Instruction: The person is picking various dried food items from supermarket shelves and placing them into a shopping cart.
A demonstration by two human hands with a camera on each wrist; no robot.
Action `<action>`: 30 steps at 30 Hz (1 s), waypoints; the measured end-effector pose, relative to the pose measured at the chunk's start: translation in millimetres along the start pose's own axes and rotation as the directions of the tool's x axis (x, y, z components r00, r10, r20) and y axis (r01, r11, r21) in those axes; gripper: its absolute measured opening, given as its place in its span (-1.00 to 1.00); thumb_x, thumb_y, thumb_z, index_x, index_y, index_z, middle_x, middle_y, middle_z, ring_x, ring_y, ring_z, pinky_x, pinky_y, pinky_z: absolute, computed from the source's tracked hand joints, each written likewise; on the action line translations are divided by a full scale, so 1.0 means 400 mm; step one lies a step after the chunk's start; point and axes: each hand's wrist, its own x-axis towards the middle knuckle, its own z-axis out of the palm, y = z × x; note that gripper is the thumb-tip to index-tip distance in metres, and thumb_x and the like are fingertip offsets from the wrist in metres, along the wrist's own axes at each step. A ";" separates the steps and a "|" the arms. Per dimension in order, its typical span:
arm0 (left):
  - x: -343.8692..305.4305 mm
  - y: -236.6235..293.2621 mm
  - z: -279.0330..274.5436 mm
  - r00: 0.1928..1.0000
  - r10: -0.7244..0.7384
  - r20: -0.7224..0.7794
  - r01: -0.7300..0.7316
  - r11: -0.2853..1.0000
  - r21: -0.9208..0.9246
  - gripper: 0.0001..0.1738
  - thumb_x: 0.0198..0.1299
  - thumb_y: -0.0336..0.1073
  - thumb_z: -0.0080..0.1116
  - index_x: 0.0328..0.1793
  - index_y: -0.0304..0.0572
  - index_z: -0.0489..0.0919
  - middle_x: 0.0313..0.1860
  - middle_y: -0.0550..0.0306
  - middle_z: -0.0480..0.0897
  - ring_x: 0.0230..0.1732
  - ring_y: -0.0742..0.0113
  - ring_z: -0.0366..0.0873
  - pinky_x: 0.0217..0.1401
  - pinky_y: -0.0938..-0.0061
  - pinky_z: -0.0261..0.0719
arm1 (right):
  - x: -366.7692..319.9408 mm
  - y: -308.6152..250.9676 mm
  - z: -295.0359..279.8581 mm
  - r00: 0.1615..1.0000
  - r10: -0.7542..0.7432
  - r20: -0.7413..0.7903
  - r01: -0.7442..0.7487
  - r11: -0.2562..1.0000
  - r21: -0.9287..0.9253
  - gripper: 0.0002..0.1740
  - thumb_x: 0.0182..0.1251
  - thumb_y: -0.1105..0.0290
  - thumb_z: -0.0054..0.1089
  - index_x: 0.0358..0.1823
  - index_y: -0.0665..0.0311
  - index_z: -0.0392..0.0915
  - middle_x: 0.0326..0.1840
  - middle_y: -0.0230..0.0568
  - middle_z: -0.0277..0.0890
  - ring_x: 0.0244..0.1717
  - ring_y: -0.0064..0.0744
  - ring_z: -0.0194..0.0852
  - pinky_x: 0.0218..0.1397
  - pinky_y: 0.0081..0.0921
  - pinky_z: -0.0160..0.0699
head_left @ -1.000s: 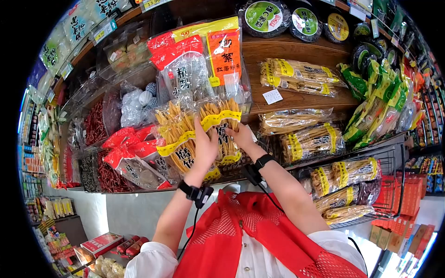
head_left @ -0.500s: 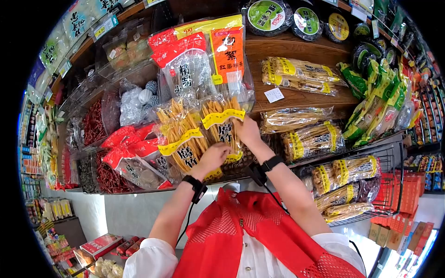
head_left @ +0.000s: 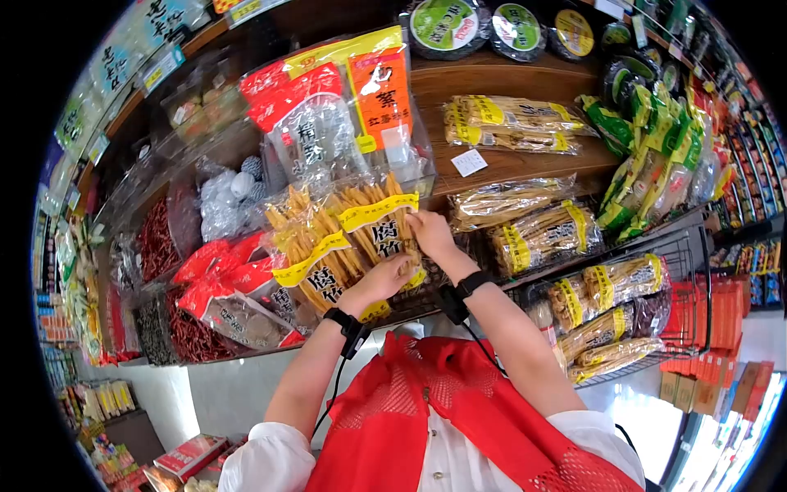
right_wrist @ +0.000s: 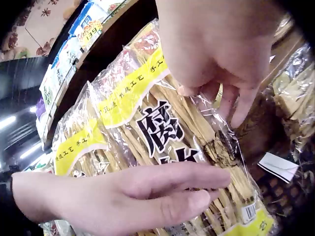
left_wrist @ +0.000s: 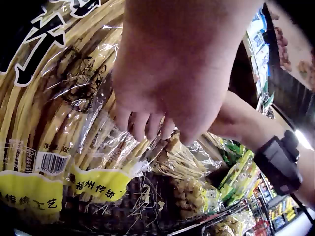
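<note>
On a shop's wooden shelf (head_left: 525, 168), bags of dried red chillies (head_left: 152, 238) sit at the far left, beside red-topped packs (head_left: 221, 279); above them a clear pack (head_left: 307, 139) carries the black characters "精制" and an orange-labelled pack (head_left: 379, 90) bears writing too small to read in full; next comes a neighbouring bag (head_left: 307, 258) of yellow bean-curd sticks, banded in yellow and printed "腐竹"; just beside it, touching, stands the bean-curd-stick bag (head_left: 373, 221) with the same band and the same "腐竹" in black, upright on the middle shelf; the left wrist view shows a barcode and "福州传统" on its lower yellow label; the left hand (head_left: 385, 279) lies flat on the lower front of this bag, fingers straight and pressed to the plastic; the right hand (head_left: 430, 234) has curled fingers and thumb pinching the bag's upper right edge; a black band sits on each wrist; to the right lie a white tag (head_left: 469, 162), more yellow-banded packs (head_left: 537, 234), green packs (head_left: 648, 156) and a wire basket (head_left: 697, 279); a shelf price tag (right_wrist: 91, 32) in the right wrist view reads "139".
</note>
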 end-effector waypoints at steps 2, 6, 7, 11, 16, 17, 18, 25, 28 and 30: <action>0.006 -0.007 0.000 1.000 -0.018 -0.007 0.017 0.999 -0.050 -0.64 0.11 -0.31 0.03 0.03 -0.29 0.38 -0.11 -0.16 0.46 -0.13 -0.04 0.45 -0.08 0.35 0.42 | -0.001 0.021 0.010 1.000 0.005 -0.023 -0.006 0.999 -0.044 -0.71 0.16 0.30 0.07 -0.15 0.32 0.47 -0.36 0.12 0.49 -0.26 0.09 0.44 -0.23 -0.23 0.43; 0.013 -0.032 0.007 0.999 -0.032 0.030 0.031 0.999 0.028 -0.63 0.14 -0.28 0.01 0.06 -0.27 0.36 0.00 -0.13 0.41 -0.01 -0.07 0.39 0.01 0.32 0.38 | -0.022 0.079 -0.070 0.996 0.092 0.020 -0.093 0.990 0.109 -0.55 0.22 0.26 0.02 0.07 0.38 0.32 -0.20 0.03 0.52 -0.17 -0.04 0.49 -0.13 -0.30 0.46; 0.015 -0.030 0.011 0.997 -0.056 0.057 0.050 0.994 0.101 -0.63 0.15 -0.27 0.00 0.06 -0.26 0.37 0.00 -0.12 0.41 0.00 -0.07 0.39 0.03 0.31 0.38 | -0.028 0.100 -0.110 0.994 0.106 0.013 -0.107 0.988 0.115 -0.52 0.24 0.25 -0.01 0.11 0.38 0.29 -0.20 0.05 0.52 -0.16 -0.05 0.48 -0.12 -0.29 0.46; 0.047 -0.021 0.058 0.979 0.078 0.189 -0.114 0.976 0.186 -0.66 0.15 -0.23 -0.01 0.01 -0.25 0.40 -0.03 -0.12 0.47 0.01 -0.07 0.40 0.06 0.28 0.37 | -0.067 0.264 -0.275 0.970 0.163 -0.181 -0.176 0.983 -0.056 -0.60 0.20 0.25 0.03 0.01 0.34 0.38 -0.32 0.01 0.54 -0.25 -0.05 0.52 -0.24 -0.21 0.47; 0.173 0.095 0.133 0.921 -0.002 0.391 -0.053 0.990 0.131 -0.65 0.17 -0.23 -0.02 0.04 -0.23 0.39 0.02 -0.08 0.44 0.06 -0.01 0.38 0.10 0.33 0.35 | -0.181 0.396 -0.501 0.913 0.267 -0.307 -0.343 0.911 -0.228 -0.67 0.22 0.43 -0.05 0.02 0.28 0.41 0.07 0.06 0.36 -0.11 0.01 0.45 -0.11 -0.24 0.48; 0.206 0.105 0.160 0.916 0.004 0.401 -0.061 0.990 0.130 -0.65 0.17 -0.23 -0.02 0.04 -0.23 0.39 0.02 -0.08 0.44 0.06 -0.01 0.38 0.10 0.33 0.35 | -0.200 0.430 -0.525 0.933 0.168 -0.319 -0.267 0.917 -0.298 -0.67 0.21 0.44 -0.05 0.02 0.28 0.42 0.09 0.06 0.35 -0.10 0.01 0.45 -0.11 -0.25 0.48; 0.237 0.116 0.192 0.919 0.070 0.389 -0.130 0.983 0.130 -0.65 0.17 -0.23 -0.02 0.05 -0.23 0.38 0.03 -0.08 0.42 0.06 0.00 0.38 0.10 0.33 0.35 | -0.217 0.465 -0.546 0.936 0.263 -0.234 -0.321 0.910 -0.262 -0.65 0.21 0.40 -0.05 0.04 0.26 0.40 0.13 0.05 0.31 0.06 0.00 0.34 0.03 -0.24 0.39; 0.461 0.258 0.377 0.950 0.207 0.232 -0.275 0.908 0.316 -0.53 0.10 -0.23 0.07 0.12 -0.25 0.32 0.18 -0.08 0.29 0.21 0.00 0.22 0.24 0.30 0.22 | -0.280 0.578 -0.655 0.965 0.239 0.112 -0.135 0.811 -0.569 -0.60 0.23 0.28 -0.07 0.11 0.18 0.36 0.18 -0.17 0.29 0.28 -0.11 0.09 0.29 -0.23 0.09; 0.561 0.244 0.456 0.973 0.041 0.225 -0.149 0.862 0.485 -0.40 0.10 -0.19 0.03 0.24 -0.27 0.19 0.24 -0.15 0.22 0.28 -0.04 0.13 0.29 0.25 0.13 | -0.280 0.589 -0.674 0.957 0.254 0.137 -0.138 0.821 -0.554 -0.60 0.22 0.26 -0.07 0.10 0.14 0.36 0.17 -0.25 0.30 0.30 -0.14 0.05 0.32 -0.21 0.03; 0.605 0.271 0.473 0.951 -0.140 0.276 -0.005 0.885 0.466 -0.33 0.09 -0.14 0.03 0.28 -0.31 0.13 0.27 -0.19 0.20 0.28 -0.05 0.13 0.29 0.25 0.13 | -0.280 0.595 -0.680 0.944 0.280 0.173 -0.153 0.839 -0.522 -0.59 0.21 0.25 -0.06 0.11 0.14 0.36 0.21 -0.26 0.26 0.34 -0.17 -0.02 0.33 -0.16 -0.01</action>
